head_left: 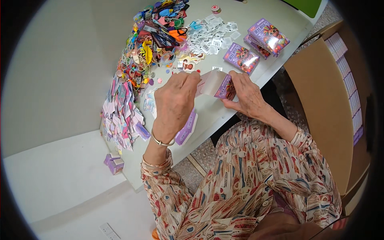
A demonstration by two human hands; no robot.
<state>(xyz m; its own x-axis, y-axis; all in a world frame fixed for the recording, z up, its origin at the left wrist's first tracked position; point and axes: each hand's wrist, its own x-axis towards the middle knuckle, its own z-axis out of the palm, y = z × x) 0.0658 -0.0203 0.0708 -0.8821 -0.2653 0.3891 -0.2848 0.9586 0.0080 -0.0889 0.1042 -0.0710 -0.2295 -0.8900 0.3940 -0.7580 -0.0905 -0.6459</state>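
Purple boxes (242,58) and heaped trinkets (147,54) lie beyond the hands (175,98).

On the table (140,166), a heap of trinkets (152,54) lies at the back left, with a pile of packets (120,116) before it and a pile of paper slips (210,38) to its right. Farther right sits a stack of boxes (269,37), a single box (241,58) just left of it. An opened box (225,86) is between the left hand (176,96) and right hand (249,96). Right of the table stands a large carton (320,100), rows of packs (349,78) inside.
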